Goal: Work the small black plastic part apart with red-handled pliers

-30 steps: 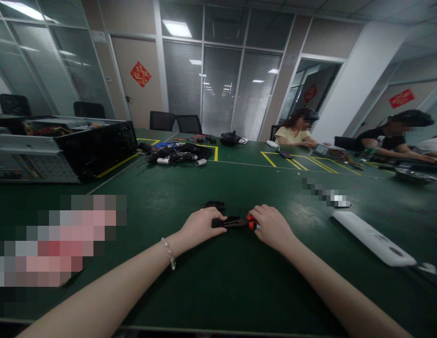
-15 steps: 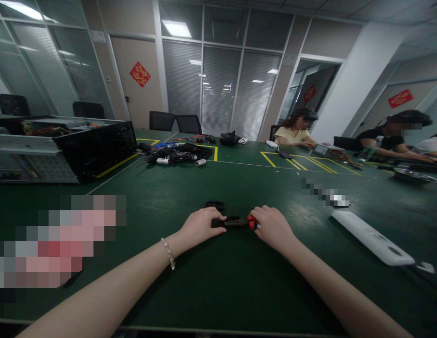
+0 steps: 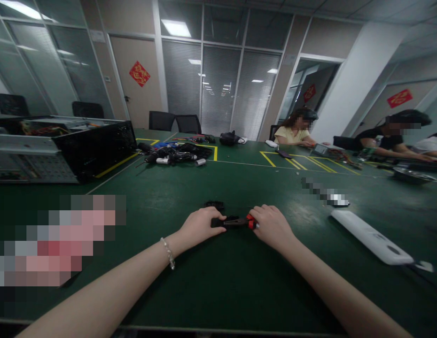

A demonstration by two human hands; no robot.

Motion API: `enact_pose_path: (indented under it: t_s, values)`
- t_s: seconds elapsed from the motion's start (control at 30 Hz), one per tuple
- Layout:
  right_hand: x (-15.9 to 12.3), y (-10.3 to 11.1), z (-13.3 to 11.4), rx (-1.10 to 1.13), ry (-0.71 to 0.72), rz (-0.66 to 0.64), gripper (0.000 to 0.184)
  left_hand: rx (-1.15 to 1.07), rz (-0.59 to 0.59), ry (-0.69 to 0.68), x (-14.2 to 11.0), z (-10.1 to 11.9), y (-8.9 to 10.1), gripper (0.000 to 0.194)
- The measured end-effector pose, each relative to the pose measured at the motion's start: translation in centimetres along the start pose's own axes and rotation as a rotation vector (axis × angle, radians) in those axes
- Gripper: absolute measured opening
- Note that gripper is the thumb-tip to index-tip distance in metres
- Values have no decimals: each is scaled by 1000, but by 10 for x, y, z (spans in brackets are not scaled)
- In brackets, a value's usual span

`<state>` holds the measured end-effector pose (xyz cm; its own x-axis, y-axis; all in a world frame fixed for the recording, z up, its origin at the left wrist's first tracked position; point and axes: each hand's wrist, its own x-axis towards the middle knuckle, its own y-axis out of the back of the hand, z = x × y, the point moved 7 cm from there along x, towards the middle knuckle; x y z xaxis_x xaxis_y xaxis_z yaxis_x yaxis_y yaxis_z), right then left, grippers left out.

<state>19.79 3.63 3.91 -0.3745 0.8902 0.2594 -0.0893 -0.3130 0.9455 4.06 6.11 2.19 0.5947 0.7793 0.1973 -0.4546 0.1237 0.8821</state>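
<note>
My right hand (image 3: 271,223) is closed around the red and black handles of a pair of pliers (image 3: 241,222), whose dark jaws point left. My left hand (image 3: 202,223) pinches a small black part (image 3: 218,222) between thumb and fingers. The plier tips reach to this part; whether they grip it I cannot make out. Just beyond my left hand, another small black piece (image 3: 214,205) lies on the green table (image 3: 218,281).
An open computer case (image 3: 98,150) stands at the left. Tangled black cables (image 3: 179,152) lie farther back. To the right is a white power strip (image 3: 371,237), with a metal bowl (image 3: 414,176) beyond it. People (image 3: 296,134) sit at the far right side.
Both hands keep their places and their holds. The pliers and the black part show almost no movement; the view has shifted only very slightly.
</note>
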Motion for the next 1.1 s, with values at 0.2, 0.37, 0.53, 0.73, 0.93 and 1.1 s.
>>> enact_pose_path:
  t_s: [0.2,0.37,0.53,0.73,0.93,1.1]
  values:
    - [-1,-1,3,3,-11,-9,24,-18,-12,8,-1,0,0,32]
    - [-1,-4,3,6,-11,-12,26,-26,-25,11,-1,-1,-1,33]
    - [-1,-5,3,0,-14,-22,27,-22,-31,9,-1,0,-1,33]
    - [0,-5,3,-7,-13,-29,27,3,-16,18,0,1,0,32]
    - [0,-4,2,-6,-15,-40,25,-12,3,-4,-1,1,0,31]
    - [0,-4,3,-6,-14,-28,25,-9,-9,6,0,0,1,32]
